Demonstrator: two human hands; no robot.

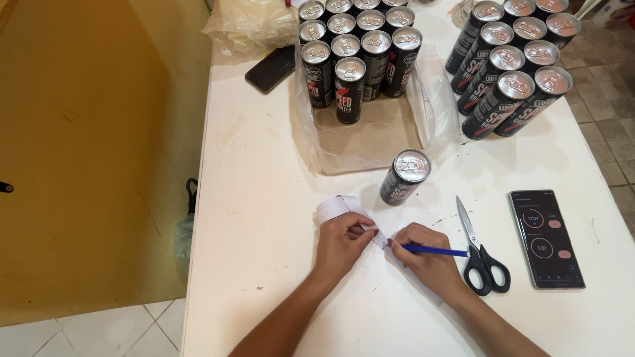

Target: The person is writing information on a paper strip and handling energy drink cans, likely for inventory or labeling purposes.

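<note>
the right hand (430, 254) has its grip clenched around a blue pen (436, 250), tip down on a white paper strip (344, 208). the left hand (344, 241) pins that strip to the desk (264, 198) with its fingertips pinched on the paper's edge, just beside the pen tip. the strip curls up and away behind the left hand; how long it runs is hard to tell, since the hands cover part of it.

what could go wrong: if the left hand eases off, the curled paper may spring or slide and the pen line would smear or wander. black-handled scissors (481, 254) lie just beside the right wrist, blades pointing away, so a sweep outward could knock them into the phone (546, 239). a single black can (405, 176) stands near, above the hands; a nudge forward could tip it.

open room lies toward the near edge and to the left, where the desk drops off to the floor. further back, the tray of cans (360, 63), a second cluster of cans (512, 63) and another dark phone (271, 68) crowd the surface.
</note>
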